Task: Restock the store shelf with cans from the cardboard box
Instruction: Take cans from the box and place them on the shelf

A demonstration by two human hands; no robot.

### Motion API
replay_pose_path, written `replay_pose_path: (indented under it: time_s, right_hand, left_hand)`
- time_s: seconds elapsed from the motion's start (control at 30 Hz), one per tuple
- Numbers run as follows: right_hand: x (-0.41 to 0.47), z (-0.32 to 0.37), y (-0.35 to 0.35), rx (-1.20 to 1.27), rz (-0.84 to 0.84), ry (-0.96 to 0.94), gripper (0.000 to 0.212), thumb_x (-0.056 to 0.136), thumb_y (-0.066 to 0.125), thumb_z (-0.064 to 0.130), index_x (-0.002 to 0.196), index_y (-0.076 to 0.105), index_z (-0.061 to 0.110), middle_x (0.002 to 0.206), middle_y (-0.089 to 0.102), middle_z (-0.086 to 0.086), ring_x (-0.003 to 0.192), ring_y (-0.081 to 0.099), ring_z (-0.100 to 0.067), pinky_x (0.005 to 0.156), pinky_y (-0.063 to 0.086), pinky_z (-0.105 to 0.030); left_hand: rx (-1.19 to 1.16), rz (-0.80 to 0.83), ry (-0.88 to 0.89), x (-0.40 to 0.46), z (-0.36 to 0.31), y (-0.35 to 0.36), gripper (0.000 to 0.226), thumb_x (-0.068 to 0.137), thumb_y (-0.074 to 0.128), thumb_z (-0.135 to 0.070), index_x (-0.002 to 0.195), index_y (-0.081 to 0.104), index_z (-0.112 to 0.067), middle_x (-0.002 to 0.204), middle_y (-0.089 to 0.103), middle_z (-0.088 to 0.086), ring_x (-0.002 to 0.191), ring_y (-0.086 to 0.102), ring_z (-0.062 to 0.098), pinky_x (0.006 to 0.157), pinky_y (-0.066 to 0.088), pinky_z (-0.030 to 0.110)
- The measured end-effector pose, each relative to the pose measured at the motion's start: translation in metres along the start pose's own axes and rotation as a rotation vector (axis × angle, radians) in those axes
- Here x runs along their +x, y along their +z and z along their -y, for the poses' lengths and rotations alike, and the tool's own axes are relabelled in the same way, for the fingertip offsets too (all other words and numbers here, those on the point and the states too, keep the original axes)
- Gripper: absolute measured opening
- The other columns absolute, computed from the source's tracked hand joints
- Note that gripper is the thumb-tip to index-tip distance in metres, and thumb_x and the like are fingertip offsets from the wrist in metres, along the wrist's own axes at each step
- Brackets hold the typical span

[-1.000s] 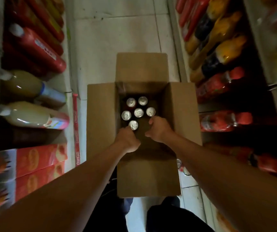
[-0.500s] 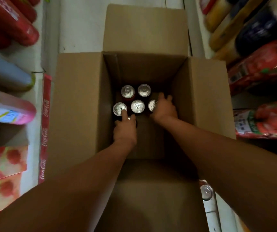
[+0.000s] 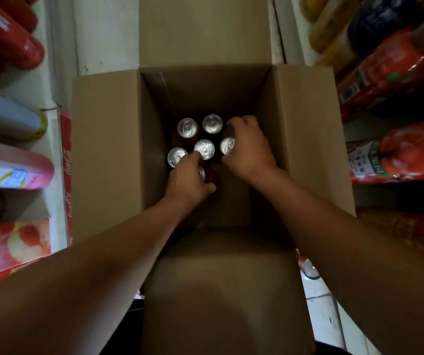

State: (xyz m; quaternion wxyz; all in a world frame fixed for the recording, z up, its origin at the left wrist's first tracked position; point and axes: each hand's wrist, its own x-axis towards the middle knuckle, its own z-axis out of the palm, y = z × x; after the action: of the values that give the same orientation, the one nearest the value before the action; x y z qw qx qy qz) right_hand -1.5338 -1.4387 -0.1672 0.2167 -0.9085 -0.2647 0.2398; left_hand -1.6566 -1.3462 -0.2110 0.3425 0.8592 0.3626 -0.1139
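An open cardboard box [image 3: 113,155] stands on the floor between two shelves, flaps spread. Several red cans with silver tops [image 3: 205,149] stand at its bottom. My left hand [image 3: 187,179] is down in the box, fingers wrapped around the nearest can [image 3: 207,175], which it mostly hides. My right hand [image 3: 248,147] is curled around the rightmost can [image 3: 227,146], whose top still shows beside the fingers. Both cans still stand on the box bottom.
Left shelf holds large bottles [image 3: 11,167] and red juice cartons [image 3: 13,247]. Right shelf holds red and orange drink bottles [image 3: 397,152]. One can [image 3: 309,270] stands on the floor by the box's near right corner. White tiled floor [image 3: 103,34] lies beyond the box.
The camera has dropped closer to the box. Both hands reached deeper and closed around a can each, the left on the nearest, the right on the rightmost.
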Motion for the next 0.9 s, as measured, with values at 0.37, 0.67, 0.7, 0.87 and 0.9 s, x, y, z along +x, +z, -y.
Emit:
replay_pose_path:
  time_s: [0.37, 0.67, 0.7, 0.87, 0.9]
  right_hand:
    - [-0.092, 0.115, -0.238, 0.599, 0.531, -0.056, 0.071, 0.062, 0.09, 0.003, 0.122, 0.059, 0.024, 0.114, 0.068, -0.001, 0.103, 0.067, -0.021, 0.08, 0.061, -0.037]
    - [-0.223, 0.296, -0.531, 1.353, 0.523, -0.154, 0.066, 0.07, 0.08, 0.009, 0.13, 0.054, 0.01, 0.104, 0.067, -0.017, 0.087, 0.069, -0.028, 0.066, 0.06, -0.039]
    - [-0.235, 0.312, -0.559, 1.397, 0.485, -0.169, 0.073, 0.064, 0.086, 0.014, 0.13, 0.054, 0.008, 0.103, 0.068, -0.017, 0.086, 0.07, -0.028, 0.065, 0.06, -0.04]
    - [-0.282, 0.363, -0.673, 1.496, 0.201, -0.195, 0.092, 0.053, 0.095, 0.026, 0.131, 0.054, -0.001, 0.108, 0.067, -0.024, 0.085, 0.071, -0.032, 0.063, 0.061, -0.041]
    - [-0.287, 0.368, -0.684, 1.502, 0.171, -0.186, 0.091, 0.054, 0.094, 0.026, 0.131, 0.054, -0.002, 0.109, 0.066, -0.025, 0.087, 0.07, -0.033, 0.066, 0.06, -0.042]
  left_hand:
    - [-0.743, 0.199, 0.148, -0.103, -0.172, -0.276, 0.048, 0.061, 0.087, -0.007, 0.102, 0.068, -0.023, 0.092, 0.071, -0.001, 0.08, 0.068, 0.008, 0.064, 0.054, 0.023]
    - [-0.948, 0.343, 0.411, -0.253, -0.393, -0.534, 0.06, 0.059, 0.083, -0.016, 0.114, 0.06, -0.009, 0.09, 0.073, 0.002, 0.08, 0.07, 0.013, 0.066, 0.055, 0.024]
    - [-0.938, 0.363, 0.453, -0.267, -0.414, -0.557, 0.06, 0.059, 0.083, -0.015, 0.114, 0.06, -0.011, 0.092, 0.074, 0.0, 0.083, 0.07, 0.013, 0.068, 0.055, 0.023]
    - [-0.895, 0.488, 0.631, -0.317, -0.509, -0.639, 0.096, 0.035, 0.098, -0.035, 0.12, 0.058, -0.014, 0.104, 0.073, 0.008, 0.089, 0.071, 0.021, 0.067, 0.056, 0.027]
    - [-0.872, 0.507, 0.64, -0.322, -0.519, -0.645, 0.1, 0.034, 0.099, -0.032, 0.122, 0.056, -0.013, 0.106, 0.072, 0.012, 0.091, 0.07, 0.024, 0.067, 0.056, 0.029]
